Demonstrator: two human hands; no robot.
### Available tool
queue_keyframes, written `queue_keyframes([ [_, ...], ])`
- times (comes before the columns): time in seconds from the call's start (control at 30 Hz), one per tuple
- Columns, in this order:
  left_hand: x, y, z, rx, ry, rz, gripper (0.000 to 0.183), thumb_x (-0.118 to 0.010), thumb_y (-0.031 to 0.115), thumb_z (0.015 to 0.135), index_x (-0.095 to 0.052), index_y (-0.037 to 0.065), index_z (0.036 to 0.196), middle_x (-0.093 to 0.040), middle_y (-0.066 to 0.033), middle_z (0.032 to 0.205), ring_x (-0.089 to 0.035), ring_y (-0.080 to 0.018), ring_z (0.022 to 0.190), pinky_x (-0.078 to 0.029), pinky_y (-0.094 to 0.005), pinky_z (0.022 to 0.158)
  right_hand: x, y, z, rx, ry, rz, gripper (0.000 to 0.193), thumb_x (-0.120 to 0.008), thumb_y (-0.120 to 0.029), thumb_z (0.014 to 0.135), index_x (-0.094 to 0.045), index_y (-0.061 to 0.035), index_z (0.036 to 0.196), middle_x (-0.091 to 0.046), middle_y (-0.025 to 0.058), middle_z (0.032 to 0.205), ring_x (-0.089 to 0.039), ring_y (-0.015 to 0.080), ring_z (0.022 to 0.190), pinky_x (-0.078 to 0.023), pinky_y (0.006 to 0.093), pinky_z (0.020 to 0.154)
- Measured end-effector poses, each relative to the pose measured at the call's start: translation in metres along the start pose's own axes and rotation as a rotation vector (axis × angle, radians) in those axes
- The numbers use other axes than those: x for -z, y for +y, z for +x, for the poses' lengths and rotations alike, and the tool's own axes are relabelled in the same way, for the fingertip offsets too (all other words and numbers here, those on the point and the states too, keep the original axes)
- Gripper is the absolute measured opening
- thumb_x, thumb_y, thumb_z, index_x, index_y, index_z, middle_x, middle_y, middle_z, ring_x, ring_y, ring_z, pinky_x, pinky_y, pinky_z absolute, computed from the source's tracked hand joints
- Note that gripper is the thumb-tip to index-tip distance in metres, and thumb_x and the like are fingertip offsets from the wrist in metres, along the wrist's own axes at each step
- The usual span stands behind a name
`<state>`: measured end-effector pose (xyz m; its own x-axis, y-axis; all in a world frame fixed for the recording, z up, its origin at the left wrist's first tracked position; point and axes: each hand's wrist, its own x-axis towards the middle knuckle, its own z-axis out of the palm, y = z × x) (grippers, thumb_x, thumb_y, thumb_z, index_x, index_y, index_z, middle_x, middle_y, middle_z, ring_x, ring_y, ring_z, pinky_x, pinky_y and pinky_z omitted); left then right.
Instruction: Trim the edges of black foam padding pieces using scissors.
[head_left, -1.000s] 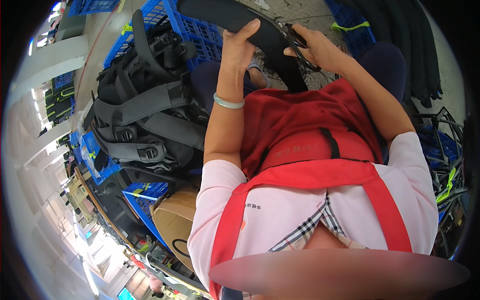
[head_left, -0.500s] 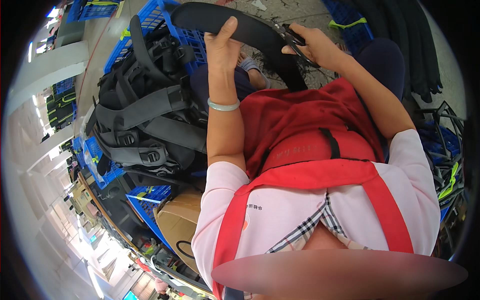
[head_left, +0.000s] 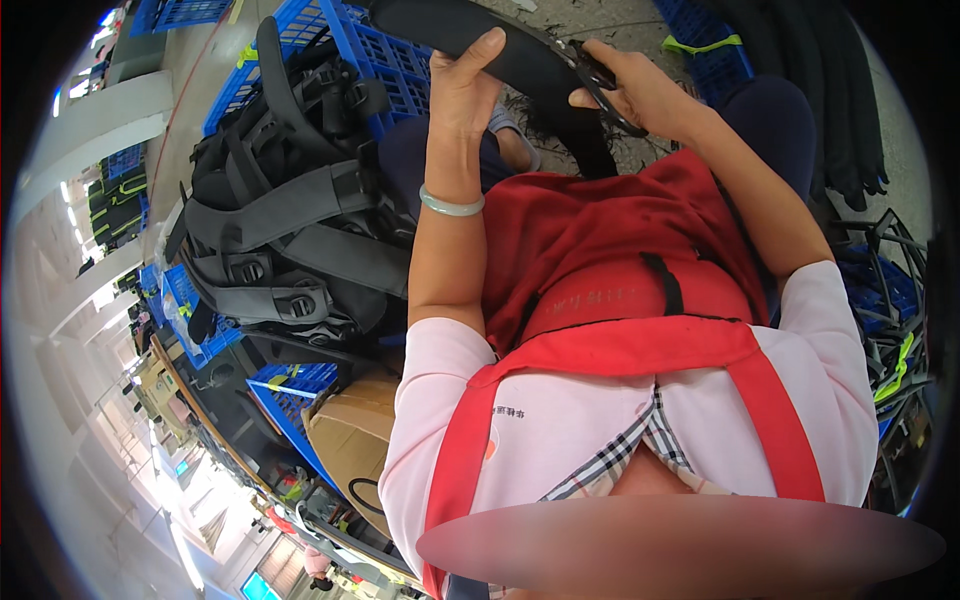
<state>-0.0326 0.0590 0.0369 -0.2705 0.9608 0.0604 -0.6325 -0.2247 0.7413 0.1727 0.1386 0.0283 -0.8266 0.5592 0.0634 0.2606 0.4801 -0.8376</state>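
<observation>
A curved black padded strap [head_left: 530,75] runs across the top of the head view and bends down toward my lap. My left hand [head_left: 466,92] grips its upper stretch, thumb on top and fingers tucked beneath. In my right hand [head_left: 650,95] is a pair of scissors [head_left: 612,108] with dark handles, its pivot close to the strap's outer edge. The blades are mostly lost against the black padding, so I cannot tell whether they touch it. A red apron [head_left: 610,215] covers my lap below the strap.
Left of me, dark backpack straps with buckles [head_left: 275,215] are heaped by a blue crate [head_left: 390,75]. Another blue crate [head_left: 715,75] and long black strips [head_left: 830,110] lie at the far right. A cardboard box [head_left: 350,430] stands near my left elbow. Black scraps litter the floor.
My left hand and the strap have shifted slightly right, and the strap's upper end sits higher in the view. The scissors have moved slightly right with my right hand.
</observation>
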Motion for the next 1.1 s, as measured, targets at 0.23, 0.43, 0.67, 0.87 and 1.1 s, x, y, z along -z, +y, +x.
queue_keyframes([
  [0.23,-0.009,-0.001,-0.001,-0.010,0.024,-0.002,0.019,-0.068,-0.006,0.079,-0.068,0.009,0.092,-0.067,-0.0024,0.090,-0.065,-0.0175,0.087,-0.053,-0.0350,0.081,0.005,0.005,-0.001,0.031,0.000,-0.005,0.060,-0.069,-0.049,0.080,-0.047,-0.0013,0.109,-0.056,0.0226,0.072,-0.055,0.0393,0.066,-0.042,0.0431,0.060],
  [0.43,-0.004,0.003,0.000,-0.007,0.055,-0.035,0.020,-0.069,-0.005,0.078,-0.068,0.009,0.093,-0.067,-0.0022,0.091,-0.065,-0.0174,0.088,-0.053,-0.0342,0.082,0.006,0.005,-0.007,0.115,0.037,-0.088,0.059,-0.071,-0.044,0.078,-0.044,-0.0020,0.111,-0.057,0.0218,0.078,-0.055,0.0408,0.072,-0.042,0.0437,0.062],
  [0.67,0.007,-0.004,0.000,-0.010,0.024,-0.039,0.020,-0.070,-0.004,0.078,-0.067,0.009,0.093,-0.067,-0.0025,0.091,-0.065,-0.0174,0.088,-0.053,-0.0339,0.082,0.005,-0.010,-0.002,-0.033,-0.016,-0.030,0.047,-0.072,-0.034,0.082,-0.044,-0.0012,0.100,-0.049,0.0162,0.065,-0.039,0.0308,0.058,-0.036,0.0378,0.055],
  [0.87,0.006,-0.004,0.000,-0.005,-0.020,-0.050,0.028,-0.069,-0.002,0.079,-0.065,0.010,0.104,-0.065,-0.0043,0.103,-0.062,-0.0211,0.101,-0.048,-0.0393,0.094,-0.002,0.006,-0.003,0.201,0.139,-0.025,0.049,-0.072,-0.037,0.081,-0.046,-0.0005,0.101,-0.052,0.0173,0.066,-0.045,0.0316,0.058,-0.039,0.0380,0.057],
  [1.1,0.010,-0.007,0.000,-0.001,-0.017,-0.033,0.029,-0.069,-0.002,0.080,-0.065,0.009,0.106,-0.066,-0.0049,0.101,-0.062,-0.0216,0.099,-0.049,-0.0399,0.092,0.000,-0.001,-0.003,0.044,0.009,-0.056,0.053,-0.072,-0.038,0.080,-0.048,0.0001,0.108,-0.054,0.0181,0.068,-0.051,0.0332,0.061,-0.041,0.0384,0.058],
])
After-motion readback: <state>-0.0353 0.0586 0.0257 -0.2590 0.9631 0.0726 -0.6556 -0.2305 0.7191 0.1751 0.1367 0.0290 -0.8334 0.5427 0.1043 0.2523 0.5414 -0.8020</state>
